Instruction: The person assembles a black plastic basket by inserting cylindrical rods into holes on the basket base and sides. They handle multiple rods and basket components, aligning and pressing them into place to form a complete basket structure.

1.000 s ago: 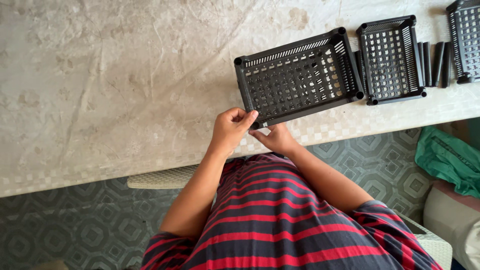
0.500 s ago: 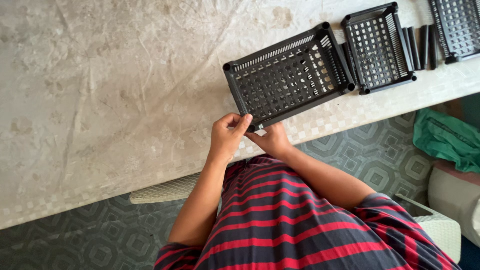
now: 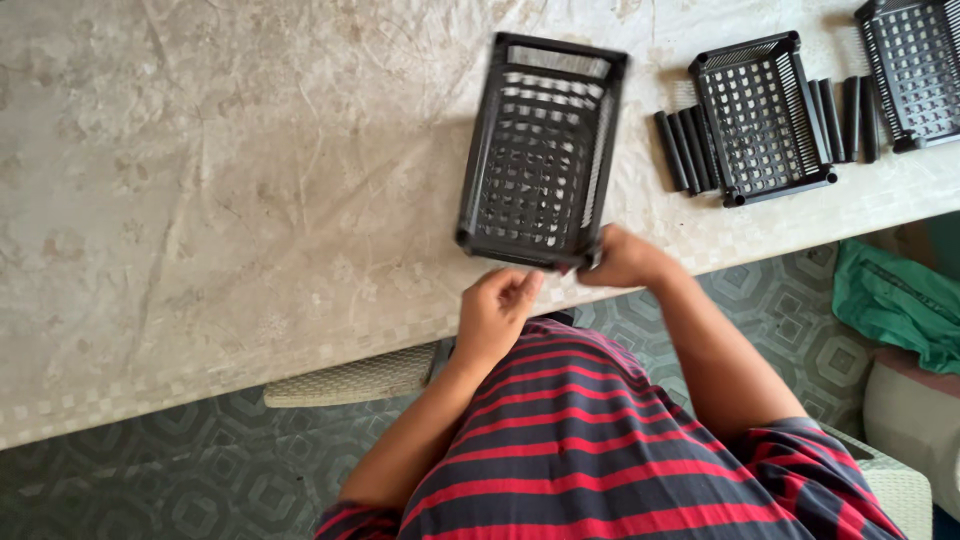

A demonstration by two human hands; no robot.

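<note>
Right hand (image 3: 625,262) grips blurred black slotted basket's (image 3: 540,150) near corner.

Bright, even daylight, soft and diffuse; source direction unclear. No hard glare on the pale table (image 3: 230,180), only a mild sheen. Shadows are faint: a soft grey patch left of the near basket (image 3: 541,150), thin dark edges beside the tubes (image 3: 684,150). Near basket is motion-blurred, its grid smeared and corners soft; the right hand (image 3: 622,258) and left hand (image 3: 495,312) are slightly smeared too. Far baskets (image 3: 762,118) and floor tiles (image 3: 150,470) read sharp. Mild wide-angle bending at frame edges.
</note>
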